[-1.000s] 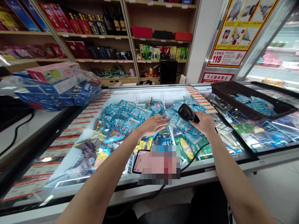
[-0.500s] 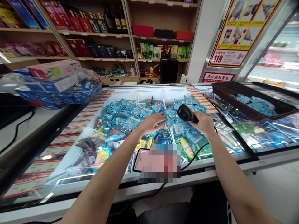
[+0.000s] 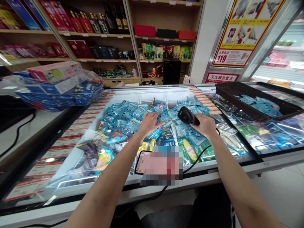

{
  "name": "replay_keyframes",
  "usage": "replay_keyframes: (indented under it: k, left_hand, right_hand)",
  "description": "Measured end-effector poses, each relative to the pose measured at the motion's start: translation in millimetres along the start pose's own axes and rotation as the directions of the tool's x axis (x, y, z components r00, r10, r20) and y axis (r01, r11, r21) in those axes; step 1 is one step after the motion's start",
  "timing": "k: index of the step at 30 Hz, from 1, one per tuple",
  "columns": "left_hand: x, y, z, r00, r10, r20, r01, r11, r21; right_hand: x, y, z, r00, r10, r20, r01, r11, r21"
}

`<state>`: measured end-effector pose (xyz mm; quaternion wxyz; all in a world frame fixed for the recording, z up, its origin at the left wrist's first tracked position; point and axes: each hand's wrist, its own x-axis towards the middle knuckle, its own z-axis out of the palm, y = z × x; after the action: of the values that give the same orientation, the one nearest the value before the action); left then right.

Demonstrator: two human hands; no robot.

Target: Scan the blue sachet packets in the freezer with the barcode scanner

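My right hand is wrapped around the handle of a black barcode scanner, whose head points left over the packets. Flat blue packets lie spread in a broad layer on the glass top of the chest freezer. Over their middle, my left hand has its fingers stretched out and the thumb apart, close to one blue packet; whether it touches this packet I cannot tell. A phone with a light screen rests near the front edge, partly covered by a blurred patch.
A dark brown tray holding more blue packets sits at the right. Plastic-wrapped boxes are stacked at the left. The scanner's black cable runs to the front edge. Shelves of goods stand behind the freezer.
My left hand has drawn a little to the left, its thumb now further from the fingers. My right hand and the scanner have shifted slightly left.
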<state>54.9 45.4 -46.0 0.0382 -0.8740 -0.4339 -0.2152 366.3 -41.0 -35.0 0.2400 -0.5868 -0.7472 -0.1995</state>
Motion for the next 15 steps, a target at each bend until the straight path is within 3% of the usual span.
replay_keyframes:
  k: [3,8,15]
  left_hand:
    - [1,-6,2,0.999,0.001,-0.041,-0.004,0.998,-0.065]
    - [3,-20,8,0.969,-0.172,-0.178,0.125,0.96,-0.251]
    - [1,-30,8,0.836,-0.495,-0.236,0.332,0.8,-0.501]
  right_hand:
    - [0,0,1,1.0,0.006,-0.009,-0.006,1.0,-0.002]
    - [0,0,0,1.0,-0.008,-0.012,0.008,1.0,0.01]
    - [1,-2,-1,0.999,-0.052,0.007,0.052,0.998,0.019]
